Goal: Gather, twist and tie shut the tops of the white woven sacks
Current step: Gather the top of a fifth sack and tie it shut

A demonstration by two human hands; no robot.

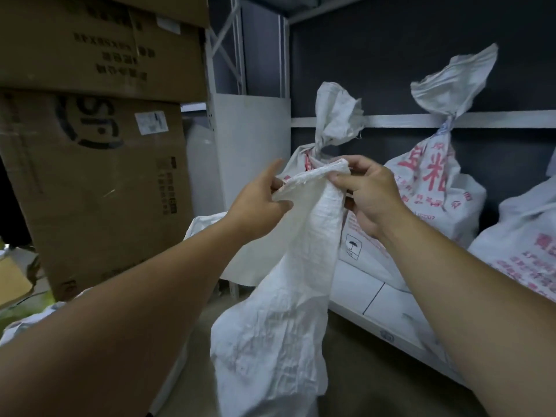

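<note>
Underfoot, a dull grey-brown floor (361,371) lies around the untied sack (279,311), whose crumpled white body rises mid-frame, its base cut off by the lower edge. Behind it a low white shelf (376,299) sits against a dark wall (376,64) crossed by a white rail (391,120). On that shelf, directly behind the untied sack, stands a tied sack (334,115) with its neck twisted; to the right of it is a printed sack (436,182) with red characters, also tied, and a third sack (526,245) at the frame edge. Left of the untied sack, stacked cardboard boxes (96,182) crowd close. Both hands hold its mouth up — the left hand (258,203) pinches the rim, forefinger straight, and the right hand (370,194) clutches the bunched top — covering part of the tied sack.
</note>
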